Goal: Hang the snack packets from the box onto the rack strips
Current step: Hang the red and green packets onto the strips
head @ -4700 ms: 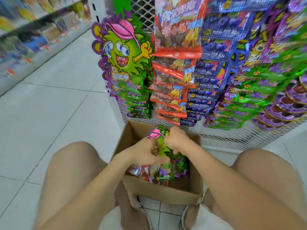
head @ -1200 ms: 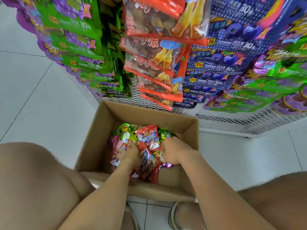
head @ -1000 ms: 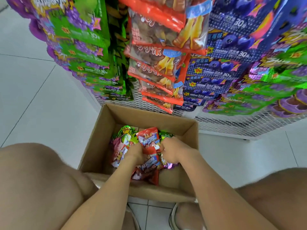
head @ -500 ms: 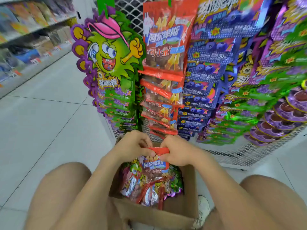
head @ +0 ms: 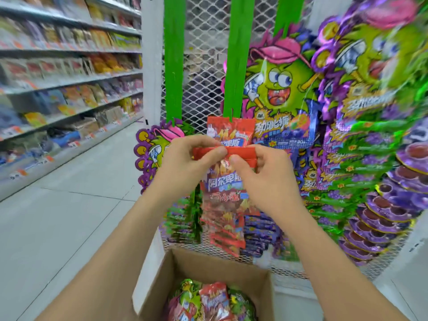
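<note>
Both hands hold a red snack packet (head: 223, 181) by its top edge, in front of the rack. My left hand (head: 185, 163) pinches the left part of the red top band, and my right hand (head: 259, 172) pinches the right part. Just behind it a green rack strip (head: 235, 54) hangs down, with a row of red packets (head: 228, 130) clipped on it. Another green strip (head: 174, 56) hangs to the left. The cardboard box (head: 159, 272) sits on the floor below, holding more green and red packets (head: 212, 302).
Strips of green, blue and purple packets (head: 361, 158) crowd the wire mesh rack (head: 206, 42) to the right. A white post (head: 151, 59) marks the rack's left edge. Store shelves (head: 58, 77) line the aisle on the left, past a tiled floor (head: 58, 216).
Both hands have lifted a red packet out of the box and raised it to the top of the red packet row. The view has tilted up from the box to the rack.
</note>
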`<state>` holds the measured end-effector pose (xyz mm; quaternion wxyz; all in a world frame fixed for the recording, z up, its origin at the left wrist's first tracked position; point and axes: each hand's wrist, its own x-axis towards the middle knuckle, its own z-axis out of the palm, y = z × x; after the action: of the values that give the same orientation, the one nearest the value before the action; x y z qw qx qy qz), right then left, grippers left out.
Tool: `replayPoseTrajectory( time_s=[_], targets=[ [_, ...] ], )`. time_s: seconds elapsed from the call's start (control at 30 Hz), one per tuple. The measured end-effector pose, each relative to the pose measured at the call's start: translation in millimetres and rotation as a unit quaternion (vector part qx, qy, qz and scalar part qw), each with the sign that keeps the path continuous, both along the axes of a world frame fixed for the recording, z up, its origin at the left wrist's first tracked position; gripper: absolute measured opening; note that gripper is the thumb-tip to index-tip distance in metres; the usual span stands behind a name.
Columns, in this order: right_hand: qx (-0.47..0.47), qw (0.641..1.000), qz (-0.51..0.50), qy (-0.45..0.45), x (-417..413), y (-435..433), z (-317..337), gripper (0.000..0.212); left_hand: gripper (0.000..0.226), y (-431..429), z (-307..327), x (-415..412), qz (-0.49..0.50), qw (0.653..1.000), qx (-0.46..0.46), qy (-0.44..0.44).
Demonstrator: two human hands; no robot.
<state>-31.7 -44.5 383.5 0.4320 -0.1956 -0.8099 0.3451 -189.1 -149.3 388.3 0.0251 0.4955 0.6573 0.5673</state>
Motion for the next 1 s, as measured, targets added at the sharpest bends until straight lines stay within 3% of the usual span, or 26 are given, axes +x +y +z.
replayPoseTrajectory(
  time_s=[0.13,0.27,0.7,0.87,1.0],
  targets=[
    [0.028,0.996,-0.07,0.047,-13.8,14.4,35.0,0.01,0.026,29.8,39.8,-9.8,0.036,0.998,0.011,0.059],
    [0.048,0.99,-0.122,0.055,-22.0,31.4,57.3,0.01,0.046,51.7,60.3,-8.8,0.031,0.999,-0.015,-0.038],
    [0.031,0.978,-0.168,0.12,-53.6,45.5,94.5,0.011,0.035,65.8,95.0,-11.4,-0.013,0.976,0.003,-0.218],
    [-0.001,0.966,-0.193,0.171,-61.2,46.2,95.2,0.029,0.024,69.4,95.7,-18.7,-0.056,0.97,-0.005,-0.235],
    [0.049,0.967,-0.177,0.179,-55.7,41.6,91.8,0.037,0.015,69.0,97.5,-18.3,-0.082,0.963,-0.005,-0.257]
  ],
)
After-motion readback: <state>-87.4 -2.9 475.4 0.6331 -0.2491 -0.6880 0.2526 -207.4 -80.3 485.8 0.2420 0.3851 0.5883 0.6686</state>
